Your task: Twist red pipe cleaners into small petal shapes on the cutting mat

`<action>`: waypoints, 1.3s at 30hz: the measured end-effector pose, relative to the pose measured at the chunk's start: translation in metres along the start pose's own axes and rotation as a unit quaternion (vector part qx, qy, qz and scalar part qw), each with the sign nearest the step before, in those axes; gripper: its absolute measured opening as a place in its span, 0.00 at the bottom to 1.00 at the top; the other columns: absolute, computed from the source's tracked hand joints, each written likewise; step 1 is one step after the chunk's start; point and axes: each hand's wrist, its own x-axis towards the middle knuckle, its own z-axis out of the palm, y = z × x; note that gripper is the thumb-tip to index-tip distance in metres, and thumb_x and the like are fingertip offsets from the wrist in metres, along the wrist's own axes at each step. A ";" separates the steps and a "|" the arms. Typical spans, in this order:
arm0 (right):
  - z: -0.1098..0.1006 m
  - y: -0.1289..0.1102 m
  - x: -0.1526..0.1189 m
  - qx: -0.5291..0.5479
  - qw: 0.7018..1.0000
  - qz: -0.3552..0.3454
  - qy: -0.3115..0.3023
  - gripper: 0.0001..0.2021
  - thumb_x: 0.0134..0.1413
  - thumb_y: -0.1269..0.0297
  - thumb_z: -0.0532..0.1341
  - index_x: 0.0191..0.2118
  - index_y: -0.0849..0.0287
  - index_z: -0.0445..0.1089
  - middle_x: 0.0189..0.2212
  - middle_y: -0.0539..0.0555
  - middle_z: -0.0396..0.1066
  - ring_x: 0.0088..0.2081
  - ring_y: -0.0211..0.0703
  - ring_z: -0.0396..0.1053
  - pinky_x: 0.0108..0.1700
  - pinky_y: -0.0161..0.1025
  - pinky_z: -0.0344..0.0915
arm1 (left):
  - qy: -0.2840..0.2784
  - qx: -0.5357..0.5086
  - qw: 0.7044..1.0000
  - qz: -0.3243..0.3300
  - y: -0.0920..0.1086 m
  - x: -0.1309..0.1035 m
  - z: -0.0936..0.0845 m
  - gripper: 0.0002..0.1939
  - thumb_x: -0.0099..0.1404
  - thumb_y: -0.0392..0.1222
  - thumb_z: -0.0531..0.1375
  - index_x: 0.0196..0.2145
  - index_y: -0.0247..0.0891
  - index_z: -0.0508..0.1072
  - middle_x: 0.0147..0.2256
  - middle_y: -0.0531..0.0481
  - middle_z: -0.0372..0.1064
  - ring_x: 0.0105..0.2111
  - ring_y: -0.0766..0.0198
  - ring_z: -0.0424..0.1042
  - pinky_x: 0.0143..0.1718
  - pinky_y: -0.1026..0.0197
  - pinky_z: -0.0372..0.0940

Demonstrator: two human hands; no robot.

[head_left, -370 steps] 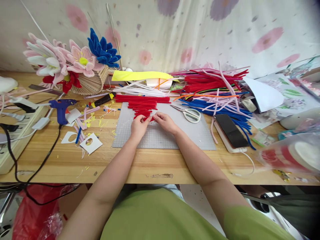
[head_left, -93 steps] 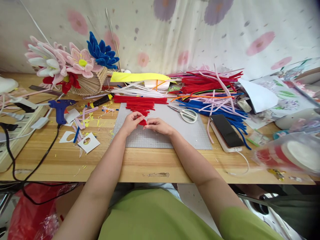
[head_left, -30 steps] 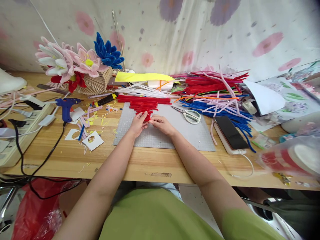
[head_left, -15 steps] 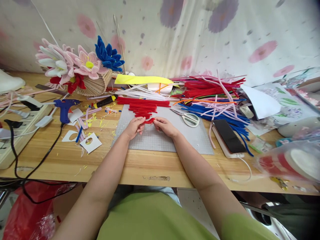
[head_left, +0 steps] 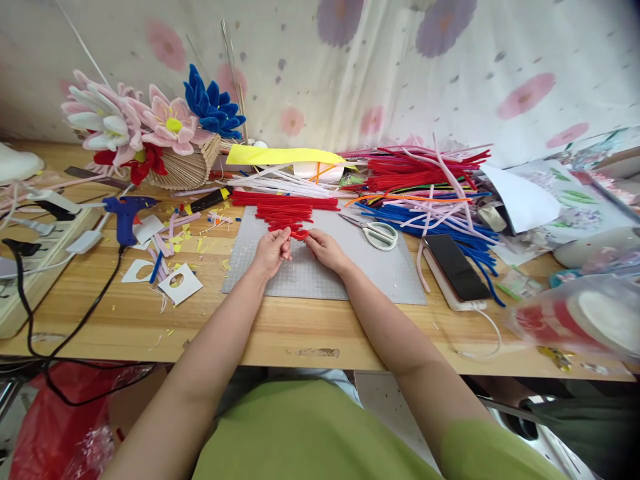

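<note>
Between my two hands is a short red pipe cleaner (head_left: 299,235), bent along its length. My left hand (head_left: 273,253) pinches one end with thumb and forefinger. At the other end, my right hand (head_left: 325,249) is closed on it, its fingertips partly hidden. Both hands hover over the grey cutting mat (head_left: 320,283). Just behind them, cut red pipe cleaners (head_left: 284,213) lie in rows, longer ones at the back. Scissors (head_left: 379,235) with pale handles rest on the mat to the right of my right hand.
At left are a blue glue gun (head_left: 127,217), a power strip (head_left: 20,293) with cables, and paper scraps (head_left: 181,285). Fuzzy flowers (head_left: 173,123) stand behind. Loose pipe cleaners (head_left: 420,167) pile up at the back right. A phone (head_left: 457,267) and a bagged cup (head_left: 575,313) sit at right.
My hands have come slightly closer together, and the red pipe cleaner between them shows a shorter, tighter bend. The camera view has shifted a little.
</note>
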 end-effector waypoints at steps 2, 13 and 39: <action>0.000 -0.001 0.000 -0.012 1.000 -0.010 0.015 0.17 0.56 0.52 0.53 0.37 0.59 0.71 0.29 0.52 0.66 0.32 0.38 0.63 0.35 0.35 0.60 | 0.019 0.013 1.000 0.019 -0.003 0.000 0.001 0.21 0.52 0.57 0.63 0.22 0.36 0.62 0.13 0.61 0.55 0.11 0.76 0.55 0.15 0.70 0.57; 0.004 -0.005 -0.005 -0.039 0.998 -0.036 -0.023 0.09 0.48 0.60 0.62 0.32 0.60 0.74 0.27 0.51 0.69 0.29 0.35 0.62 0.35 0.35 0.58 | 0.042 0.094 0.989 0.106 -0.014 0.006 0.000 0.19 0.44 0.48 0.67 0.29 0.35 0.67 0.23 0.56 0.65 0.18 0.74 0.61 0.17 0.68 0.62; -0.008 -0.005 -0.003 0.166 0.984 0.047 0.031 0.14 0.39 0.54 0.65 0.28 0.61 0.71 0.25 0.49 0.66 0.20 0.30 0.58 0.22 0.33 0.60 | -0.080 0.001 0.996 -0.036 0.004 0.019 0.007 0.13 0.51 0.46 0.66 0.31 0.34 0.74 0.29 0.49 0.73 0.30 0.69 0.72 0.35 0.65 0.68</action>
